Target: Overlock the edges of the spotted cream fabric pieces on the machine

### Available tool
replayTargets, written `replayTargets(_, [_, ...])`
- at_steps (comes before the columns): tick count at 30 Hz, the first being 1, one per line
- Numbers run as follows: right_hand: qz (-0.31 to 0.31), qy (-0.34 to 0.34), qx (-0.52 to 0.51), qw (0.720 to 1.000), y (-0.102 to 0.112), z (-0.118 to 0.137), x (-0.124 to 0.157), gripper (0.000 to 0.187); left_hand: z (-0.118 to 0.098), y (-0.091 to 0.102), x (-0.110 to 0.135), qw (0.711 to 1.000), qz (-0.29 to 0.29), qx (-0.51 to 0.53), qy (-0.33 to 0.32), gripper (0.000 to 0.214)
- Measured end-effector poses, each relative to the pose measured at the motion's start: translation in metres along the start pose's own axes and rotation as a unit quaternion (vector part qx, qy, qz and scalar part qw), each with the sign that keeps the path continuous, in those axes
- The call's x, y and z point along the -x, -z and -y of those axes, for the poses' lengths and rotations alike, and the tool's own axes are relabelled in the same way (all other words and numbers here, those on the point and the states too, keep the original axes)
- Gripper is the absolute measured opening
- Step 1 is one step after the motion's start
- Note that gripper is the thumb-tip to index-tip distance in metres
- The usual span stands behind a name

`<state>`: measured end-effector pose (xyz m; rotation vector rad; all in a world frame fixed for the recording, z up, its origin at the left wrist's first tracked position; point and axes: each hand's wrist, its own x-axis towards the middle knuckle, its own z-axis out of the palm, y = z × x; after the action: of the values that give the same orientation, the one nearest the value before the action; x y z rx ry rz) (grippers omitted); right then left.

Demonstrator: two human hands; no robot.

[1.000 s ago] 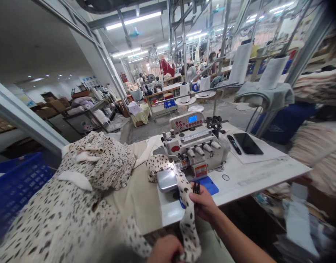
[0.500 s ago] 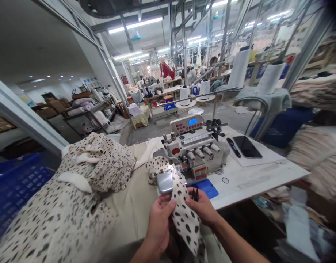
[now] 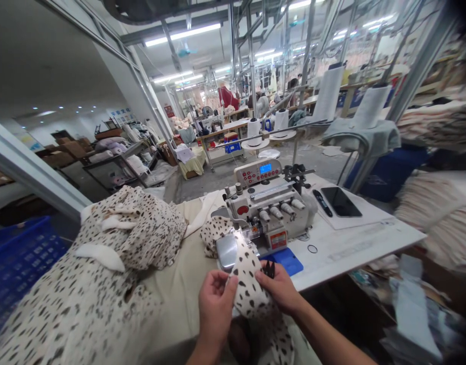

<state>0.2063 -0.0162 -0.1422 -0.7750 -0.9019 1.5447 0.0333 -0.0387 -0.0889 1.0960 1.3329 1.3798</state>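
A strip of cream fabric with black spots (image 3: 248,284) runs from under the presser foot of a grey overlock sewing machine (image 3: 269,210) down toward me. My left hand (image 3: 215,301) pinches the strip's left edge. My right hand (image 3: 280,286) grips its right edge and also holds small black thread snips (image 3: 270,267), their tips sticking up. Both hands are closed on the cloth just in front of the machine's shiny plate (image 3: 227,251).
A large heap of the same spotted fabric (image 3: 104,274) covers the table's left side, beside a blue plastic crate (image 3: 20,258). A dark phone (image 3: 341,201) and a blue mat (image 3: 288,259) lie on the white table (image 3: 354,243). Stacks of cloth (image 3: 441,218) stand right.
My left hand has come up from the bottom edge and taken hold of the strip's left side. The strip is now spread between both hands, close to the machine.
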Motion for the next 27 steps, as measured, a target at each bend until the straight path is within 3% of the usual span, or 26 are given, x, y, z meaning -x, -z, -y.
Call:
replayTargets(5, [-0.017, 0.019, 0.024, 0.999, 0.000, 0.001, -0.002, 0.036, -0.006, 0.009, -0.016, 0.994, -0.008, -0.090, -0.058, 0.035])
replayTargets(9, [-0.020, 0.023, 0.033, 0.999, 0.000, -0.001, -0.002, 0.036, -0.016, 0.014, -0.030, 0.970, -0.007, -0.202, -0.139, 0.027])
replayTargets(12, [-0.024, 0.021, 0.032, 0.999, 0.000, -0.002, -0.002, 0.036, -0.025, 0.009, -0.031, 0.901, -0.020, -0.279, -0.331, 0.010])
replayTargets(15, [-0.007, 0.024, 0.034, 0.999, -0.001, -0.001, -0.003, 0.034, -0.036, -0.003, -0.026, 0.808, 0.055, -0.330, -0.484, 0.016])
replayTargets(17, [0.004, 0.040, 0.037, 0.999, -0.002, 0.001, -0.003, 0.030, -0.042, -0.012, -0.023, 0.770, 0.141, -0.362, -0.505, 0.024])
replayTargets(19, [0.014, 0.053, 0.033, 0.998, -0.003, 0.004, -0.003, 0.027, -0.046, -0.019, -0.021, 0.745, 0.187, -0.397, -0.501, 0.026])
replayTargets(27, [0.009, 0.042, 0.022, 0.999, -0.005, 0.005, -0.004, 0.034, -0.044, -0.021, -0.024, 0.721, 0.200, -0.446, -0.491, 0.026])
